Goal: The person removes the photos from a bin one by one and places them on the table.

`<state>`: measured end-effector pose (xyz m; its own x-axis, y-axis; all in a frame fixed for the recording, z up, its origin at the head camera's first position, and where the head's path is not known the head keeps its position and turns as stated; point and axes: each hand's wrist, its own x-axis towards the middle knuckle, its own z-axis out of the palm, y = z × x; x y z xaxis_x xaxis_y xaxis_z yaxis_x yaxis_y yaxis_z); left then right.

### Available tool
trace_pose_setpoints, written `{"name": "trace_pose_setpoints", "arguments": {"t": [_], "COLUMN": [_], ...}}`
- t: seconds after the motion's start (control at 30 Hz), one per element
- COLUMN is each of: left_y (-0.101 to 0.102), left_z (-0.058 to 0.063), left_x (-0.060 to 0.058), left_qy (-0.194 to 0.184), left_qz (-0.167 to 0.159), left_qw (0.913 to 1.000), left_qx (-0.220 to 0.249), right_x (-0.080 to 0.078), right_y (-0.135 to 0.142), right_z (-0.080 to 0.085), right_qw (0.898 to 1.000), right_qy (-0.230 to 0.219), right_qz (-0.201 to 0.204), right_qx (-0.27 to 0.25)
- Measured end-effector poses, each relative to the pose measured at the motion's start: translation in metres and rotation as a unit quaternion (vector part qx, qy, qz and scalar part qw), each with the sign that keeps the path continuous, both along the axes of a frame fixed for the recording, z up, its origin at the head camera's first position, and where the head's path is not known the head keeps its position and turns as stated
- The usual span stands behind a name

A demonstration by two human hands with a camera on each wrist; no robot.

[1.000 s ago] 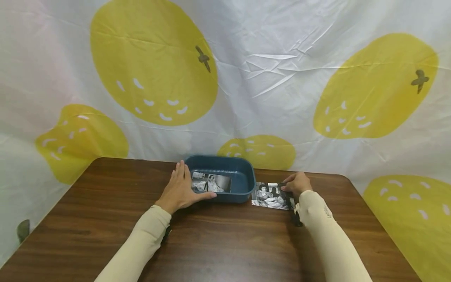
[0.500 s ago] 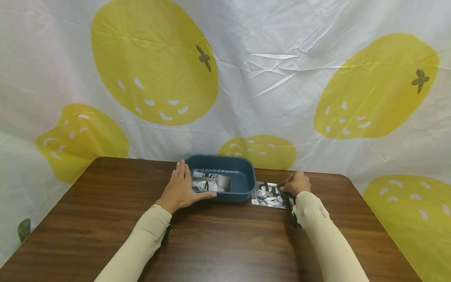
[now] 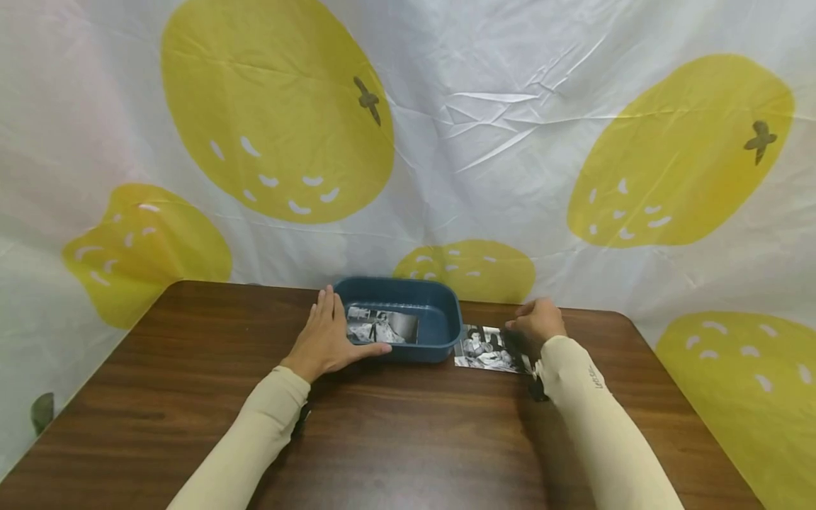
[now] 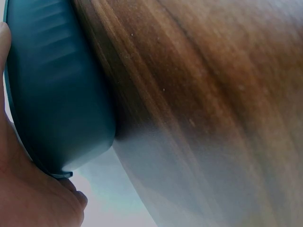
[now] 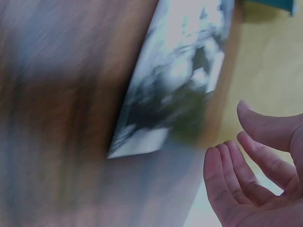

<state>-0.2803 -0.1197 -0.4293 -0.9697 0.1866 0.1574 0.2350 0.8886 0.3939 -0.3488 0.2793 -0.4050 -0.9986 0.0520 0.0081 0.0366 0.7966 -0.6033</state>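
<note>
My left hand (image 3: 325, 340) rests against the left end of a blue rectangular tray (image 3: 440, 347), its fingers straight along the side and its thumb lying over the front rim. Inside, at the tray's left, lies a black-and-white photo (image 3: 395, 327). Just right of the tray, a second black-and-white photo (image 3: 487, 353) lies flat on the table. Above that photo's right end is my right hand (image 3: 538, 322). In the right wrist view, the thumb and fingers (image 5: 258, 125) are apart from the blurred photo (image 5: 175, 80), with nothing between them.
The brown wooden table (image 3: 408, 439) ends just behind the tray. A white cloth (image 3: 497, 142) with yellow fruit prints hangs behind it. A small dark green shape (image 3: 42, 413) shows at the far left.
My right hand has let go of the right-hand photo and lifted slightly above it. The left hand stays at the tray. The view has tilted a little.
</note>
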Motion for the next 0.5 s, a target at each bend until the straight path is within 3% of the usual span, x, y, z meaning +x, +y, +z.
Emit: {"name": "trace_pose_setpoints", "arguments": {"t": [0.13, 0.3, 0.5], "left_y": [0.000, 0.000, 0.000], "left_z": [0.001, -0.001, 0.000], "left_x": [0.000, 0.000, 0.000], "left_qy": [-0.004, -0.003, -0.004], "left_qz": [-0.001, 0.000, 0.000], "left_qw": [1.0000, 1.0000, 1.0000], "left_qx": [-0.001, -0.004, -0.003], "right_x": [0.002, 0.005, 0.009], "right_y": [-0.016, -0.043, -0.079], "right_z": [0.017, 0.035, 0.049], "right_qw": [0.998, 0.983, 0.980], "right_qy": [-0.006, -0.041, -0.024], "right_qz": [0.012, 0.020, 0.071], "right_qx": [-0.063, -0.177, -0.184]}}
